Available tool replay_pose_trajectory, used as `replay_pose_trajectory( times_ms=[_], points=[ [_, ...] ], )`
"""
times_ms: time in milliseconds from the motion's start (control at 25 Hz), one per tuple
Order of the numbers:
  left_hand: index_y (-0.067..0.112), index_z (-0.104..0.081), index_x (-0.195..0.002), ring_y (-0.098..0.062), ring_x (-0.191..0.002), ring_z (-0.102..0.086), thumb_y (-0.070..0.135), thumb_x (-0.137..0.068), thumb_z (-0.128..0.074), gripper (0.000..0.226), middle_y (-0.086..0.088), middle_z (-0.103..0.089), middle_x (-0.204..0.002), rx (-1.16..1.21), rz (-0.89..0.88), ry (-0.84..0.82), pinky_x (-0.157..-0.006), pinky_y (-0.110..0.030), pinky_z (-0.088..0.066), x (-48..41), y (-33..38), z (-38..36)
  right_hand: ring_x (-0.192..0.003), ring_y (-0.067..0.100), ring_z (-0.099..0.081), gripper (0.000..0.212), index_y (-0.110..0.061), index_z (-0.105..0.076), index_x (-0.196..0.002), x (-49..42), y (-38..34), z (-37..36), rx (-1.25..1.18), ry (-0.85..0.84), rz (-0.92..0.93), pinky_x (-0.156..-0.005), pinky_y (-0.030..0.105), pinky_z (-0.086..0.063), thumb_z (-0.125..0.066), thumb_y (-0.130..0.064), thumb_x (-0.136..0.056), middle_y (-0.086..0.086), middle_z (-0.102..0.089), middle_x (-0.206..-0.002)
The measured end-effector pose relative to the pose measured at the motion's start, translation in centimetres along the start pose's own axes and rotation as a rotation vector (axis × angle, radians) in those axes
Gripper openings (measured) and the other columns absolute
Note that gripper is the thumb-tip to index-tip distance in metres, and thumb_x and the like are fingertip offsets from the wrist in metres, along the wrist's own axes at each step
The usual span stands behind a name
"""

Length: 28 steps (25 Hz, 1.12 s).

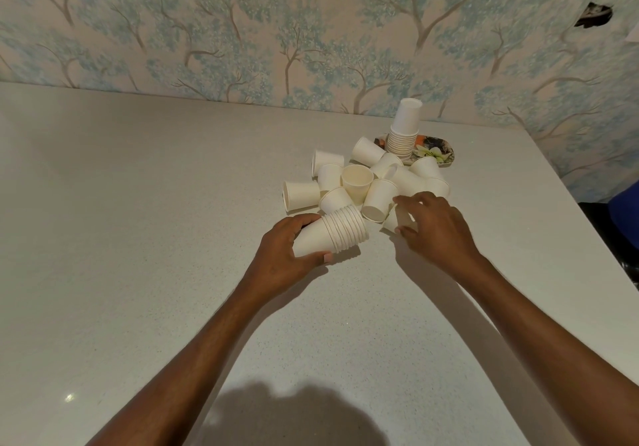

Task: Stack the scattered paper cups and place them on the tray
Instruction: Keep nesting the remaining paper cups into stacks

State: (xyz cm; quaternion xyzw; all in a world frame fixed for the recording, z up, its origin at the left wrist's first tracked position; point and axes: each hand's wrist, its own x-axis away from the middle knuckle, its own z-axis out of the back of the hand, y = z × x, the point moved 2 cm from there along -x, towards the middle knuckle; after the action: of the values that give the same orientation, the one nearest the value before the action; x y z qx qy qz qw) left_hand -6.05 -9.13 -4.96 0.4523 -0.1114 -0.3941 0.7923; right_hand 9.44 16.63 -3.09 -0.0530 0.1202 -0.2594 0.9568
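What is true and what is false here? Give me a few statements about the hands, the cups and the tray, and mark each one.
1. The left hand grips a nested stack lying on its side. True.
2. The tray holds no cups. False: an upside-down tray stack stands on it.
3. The right hand holds nothing. False: its fingers curl round a single cup.
4. Loose cups lie jumbled between the hands and the tray. True.
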Motion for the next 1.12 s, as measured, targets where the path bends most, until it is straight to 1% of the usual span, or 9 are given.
replay_pose_trajectory(
  times_ms=[160,240,360,440,560,640,760,880,1120],
  points=[
    [0.023,-0.057,-0.145,-0.006,-0.118,-0.057,0.032,-0.082,-0.092,0.072,0.011,-0.060,-0.134,-0.001,-0.001,0.002,-0.096,-0.016,-0.045,0.0,-0.1,0.1,-0.105,0.031,-0.067,0.045,-0.018,-0.061,-0.127,0.3,0.3,0.5,-0.088,-0.019,-0.058,-0.081,0.043,-0.058,-0.083,-0.036,-0.092,0.010,-0.066,-0.127],
    [0.024,-0.056,-0.145,-0.005,-0.118,-0.056,0.033,-0.082,-0.091,0.073,0.013,-0.059,-0.133,-0.006,0.003,0.005,-0.094,-0.012,-0.043,0.0,-0.1,0.0,-0.096,0.024,-0.064,0.042,-0.022,-0.057,-0.119,0.2,0.5,0.6,-0.141,-0.094,-0.111,-0.073,0.034,-0.052,-0.084,-0.039,-0.091,0.004,-0.064,-0.119],
    [0.022,-0.057,-0.146,-0.007,-0.120,-0.057,0.033,-0.082,-0.091,0.073,0.009,-0.061,-0.136,0.004,0.010,0.000,-0.099,-0.022,-0.048,0.0,0.1,-0.1,-0.086,0.018,-0.060,0.043,-0.023,-0.054,-0.105,0.0,0.9,0.7,-0.223,-0.157,-0.169,-0.059,0.026,-0.039,-0.087,-0.043,-0.087,0.000,-0.065,-0.106],
    [0.023,-0.057,-0.146,-0.007,-0.120,-0.058,0.033,-0.082,-0.091,0.074,0.009,-0.061,-0.135,0.014,0.010,-0.004,-0.101,-0.026,-0.049,0.1,0.2,-0.1,-0.086,0.018,-0.064,0.043,-0.022,-0.056,-0.097,0.0,1.0,1.2,-0.416,-0.145,-0.251,-0.061,0.032,-0.048,-0.086,-0.050,-0.085,-0.002,-0.066,-0.100],
    [0.023,-0.057,-0.146,-0.007,-0.119,-0.058,0.032,-0.081,-0.092,0.074,0.010,-0.060,-0.135,0.022,0.005,-0.005,-0.101,-0.027,-0.050,0.0,0.4,-0.1,-0.101,0.030,-0.073,0.043,-0.015,-0.064,-0.092,-0.2,1.0,1.8,-0.887,-0.060,-0.418,-0.088,0.054,-0.063,-0.085,-0.052,-0.086,0.006,-0.075,-0.104],
    [0.024,-0.058,-0.146,-0.008,-0.119,-0.058,0.032,-0.081,-0.092,0.074,0.008,-0.062,-0.137,0.026,0.002,-0.002,-0.101,-0.028,-0.051,0.0,0.4,-0.1,-0.110,0.033,-0.074,0.034,-0.014,-0.066,-0.089,-0.4,0.7,1.9,-1.149,-0.005,-0.437,-0.093,0.053,-0.065,-0.084,-0.043,-0.090,0.008,-0.076,-0.106],
    [0.025,-0.057,-0.147,-0.008,-0.120,-0.059,0.034,-0.081,-0.092,0.075,0.008,-0.061,-0.139,0.028,-0.008,0.000,-0.101,-0.028,-0.051,-0.2,0.5,-0.3,-0.121,0.031,-0.073,0.021,-0.015,-0.069,-0.090,-0.4,-0.5,2.1,-1.418,-0.009,-0.420,-0.089,0.039,-0.065,-0.080,-0.031,-0.097,0.004,-0.078,-0.113],
    [0.027,-0.057,-0.147,-0.005,-0.119,-0.059,0.037,-0.080,-0.092,0.076,0.010,-0.061,-0.139,0.042,-0.010,-0.007,-0.099,-0.024,-0.051,-0.5,0.6,-0.8,-0.124,0.030,-0.071,0.014,-0.014,-0.070,-0.097,-0.1,-1.8,1.7,-1.447,-0.036,-0.404,-0.097,0.044,-0.064,-0.074,-0.027,-0.101,0.011,-0.076,-0.124],
    [0.043,-0.054,-0.139,0.013,-0.115,-0.056,0.043,-0.078,-0.092,0.071,0.026,-0.059,-0.129,0.052,-0.023,-0.011,-0.088,-0.007,-0.044,-1.0,0.7,-1.3,-0.128,0.028,-0.068,0.030,-0.015,-0.070,-0.135,0.2,-4.2,1.2,-1.516,-0.011,-0.411,-0.085,0.032,-0.063,-0.065,-0.021,-0.106,0.009,-0.071,-0.138]
  ],
)
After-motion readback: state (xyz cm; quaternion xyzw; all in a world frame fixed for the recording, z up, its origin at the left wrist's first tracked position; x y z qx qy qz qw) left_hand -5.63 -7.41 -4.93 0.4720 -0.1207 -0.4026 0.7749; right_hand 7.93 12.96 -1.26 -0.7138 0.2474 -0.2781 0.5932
